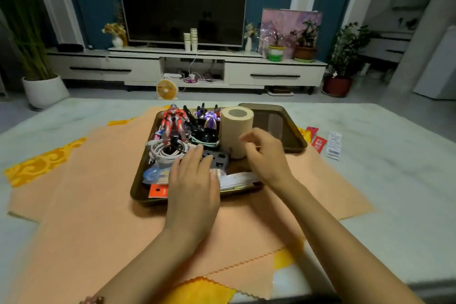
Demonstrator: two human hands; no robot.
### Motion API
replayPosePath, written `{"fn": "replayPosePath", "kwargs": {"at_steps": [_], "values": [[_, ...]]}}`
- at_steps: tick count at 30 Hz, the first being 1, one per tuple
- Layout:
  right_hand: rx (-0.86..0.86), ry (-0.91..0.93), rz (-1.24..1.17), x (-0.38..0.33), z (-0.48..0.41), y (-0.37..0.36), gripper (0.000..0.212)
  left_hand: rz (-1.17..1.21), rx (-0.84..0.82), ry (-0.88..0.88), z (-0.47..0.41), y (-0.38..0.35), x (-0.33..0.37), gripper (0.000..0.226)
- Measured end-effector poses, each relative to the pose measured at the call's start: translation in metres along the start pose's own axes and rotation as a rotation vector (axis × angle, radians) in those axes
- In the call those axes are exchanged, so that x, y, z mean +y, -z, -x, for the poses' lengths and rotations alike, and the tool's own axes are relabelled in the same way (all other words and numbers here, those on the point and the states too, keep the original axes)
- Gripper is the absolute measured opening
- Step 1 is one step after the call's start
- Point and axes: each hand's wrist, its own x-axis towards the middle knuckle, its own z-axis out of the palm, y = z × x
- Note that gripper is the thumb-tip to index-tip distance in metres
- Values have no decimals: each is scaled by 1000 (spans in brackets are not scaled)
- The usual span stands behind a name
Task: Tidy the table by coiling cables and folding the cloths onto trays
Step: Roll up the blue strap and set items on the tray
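A dark tray (138,187) sits mid-table, packed with a coiled white cable (164,152), a teal cable (207,142), toy figures (174,119), a grey remote (218,158) and a paper roll (235,126). A second dark tray (288,131) lies behind it on the right, and I see nothing in it. Orange cloths (93,200) lie spread flat under the trays, with yellow cloths (42,163) beneath them. My left hand (193,180) rests palm down over the near tray, fingers apart. My right hand (265,153) hovers beside the roll, fingers loosely curled, holding nothing.
Red tags (317,142) and a white label (334,145) lie on the table at the right. Beyond the table stand a TV (182,0) on a white cabinet (271,74), a small yellow fan (166,89) and several potted plants (341,61).
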Motion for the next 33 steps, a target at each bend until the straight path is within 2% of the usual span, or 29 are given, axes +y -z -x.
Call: {"fn": "replayPosePath", "kwargs": {"at_steps": [3,5,8,10,13,16,22,25,28,30,33], "values": [[222,-289,99,52,-9,30,27,149,-1,-223,-11,-18,47,38],[291,-468,222,87,-4,46,31,275,-175,-276,-17,-40,79,36],[245,-649,437,132,8,65,38,292,-428,-263,-20,-81,114,44],[154,-650,540,151,12,72,41,238,-542,-233,-16,-101,120,45],[3,-509,669,177,6,89,49,144,-615,-256,-10,-120,121,45],[-106,-471,696,193,-7,100,53,147,-603,-244,-7,-125,118,44],[-261,-446,748,204,-17,97,47,210,-541,-190,-9,-125,122,41],[-59,-452,732,198,-15,100,38,238,-550,-150,-10,-123,119,40],[115,-540,788,192,-4,114,36,261,-565,-130,-9,-120,121,40],[170,-617,768,189,8,122,37,263,-567,-125,-9,-119,122,40],[199,-787,664,188,21,129,51,248,-563,-113,-8,-119,121,40]]}}
